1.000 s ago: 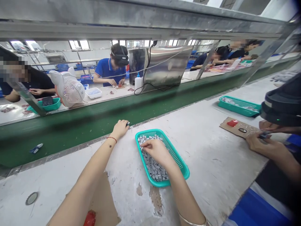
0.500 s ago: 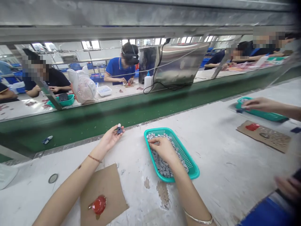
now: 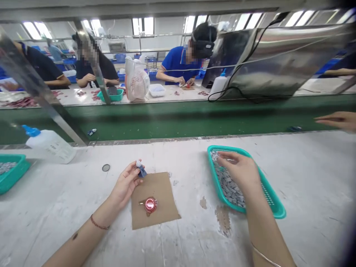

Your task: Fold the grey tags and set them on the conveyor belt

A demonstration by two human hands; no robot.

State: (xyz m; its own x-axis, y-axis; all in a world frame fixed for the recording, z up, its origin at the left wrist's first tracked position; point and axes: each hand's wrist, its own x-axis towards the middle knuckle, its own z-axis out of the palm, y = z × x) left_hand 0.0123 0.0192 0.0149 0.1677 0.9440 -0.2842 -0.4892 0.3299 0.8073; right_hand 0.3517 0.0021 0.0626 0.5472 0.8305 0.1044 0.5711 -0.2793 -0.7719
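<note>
My left hand (image 3: 125,185) is closed on a small dark blue plastic figure with a white top (image 3: 141,169), held by the fingertips above the corner of a brown cardboard piece (image 3: 164,193). A shiny red blob (image 3: 150,204) sits on that cardboard. Over the far end of a green plastic basket (image 3: 278,211) is my right hand (image 3: 243,172), thumb and forefinger pinched together. Small grey plastic pieces (image 3: 229,191) fill the basket below it. Whatever sits between my right fingertips is too small to make out.
A green conveyor belt (image 3: 178,124) runs behind the worktable, carrying a small blue-and-white piece (image 3: 92,132). At left stand a white bottle (image 3: 52,146) and another green basket (image 3: 20,174). A co-worker's hand (image 3: 338,120) reaches in at right. Several people work across the belt.
The view has swung left. My left hand has come back from the belt's edge to the cardboard, figure still held. My right hand stays at the basket; the co-worker's hand has moved towards the belt.
</note>
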